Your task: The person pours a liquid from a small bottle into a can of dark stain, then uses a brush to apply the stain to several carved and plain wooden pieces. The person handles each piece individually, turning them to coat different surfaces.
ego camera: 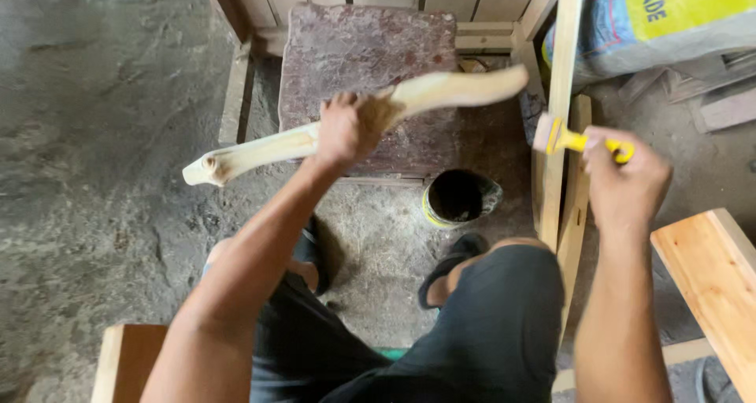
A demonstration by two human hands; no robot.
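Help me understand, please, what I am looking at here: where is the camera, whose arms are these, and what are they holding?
There is one picture, taken by a camera worn on a person's head and looking down, so the two bare arms are that person's own. The person seems to be seated; their knees and sandals show below. The left hand grips a curved, pale piece of carved wood around its middle, lifted above a reddish stone slab. The right hand holds a small brush with a yellow handle, its bristles beside upright wooden slats. On the concrete floor between the feet stands an open tin with dark contents.
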